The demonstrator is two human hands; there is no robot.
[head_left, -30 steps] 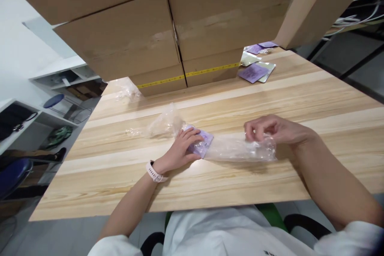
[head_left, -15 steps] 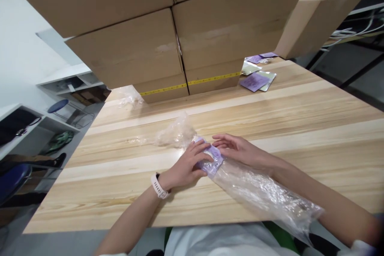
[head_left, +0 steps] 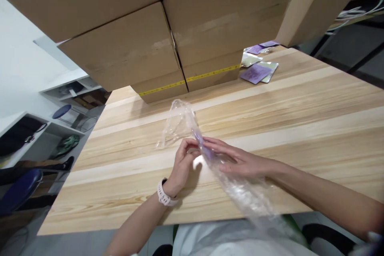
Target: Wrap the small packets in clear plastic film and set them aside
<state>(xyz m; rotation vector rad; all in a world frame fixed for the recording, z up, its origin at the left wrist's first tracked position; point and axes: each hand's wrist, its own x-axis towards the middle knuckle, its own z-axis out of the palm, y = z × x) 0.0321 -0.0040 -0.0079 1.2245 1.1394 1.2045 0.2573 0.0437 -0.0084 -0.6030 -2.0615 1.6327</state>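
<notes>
Between my two hands, a flat purple packet (head_left: pixel 206 150) is tipped up nearly on edge inside clear plastic film. My left hand (head_left: pixel 183 165), with a pale watch band on its wrist, has its fingers curled against the packet's left side. My right hand (head_left: pixel 240 159) lies along the other side, fingers stretched and pressed to the packet, thumb over the film. Loose clear film (head_left: pixel 180 117) spreads on the table beyond the hands. More of the clear film trails toward me over the table's near edge, blurred there.
Large cardboard boxes (head_left: pixel 126 48) are stacked along the table's far side, with a yellow tape measure (head_left: pixel 210 74) along their lower part. Several purple and silvery packets (head_left: pixel 256 73) lie at the back right. A blue stool (head_left: pixel 22 190) stands left of the wooden table (head_left: pixel 120 172).
The packet has turned from lying flat to nearly on edge. My left hand has shifted from on top to its side; my right hand now presses it. Film at the far-left corner is gone from there.
</notes>
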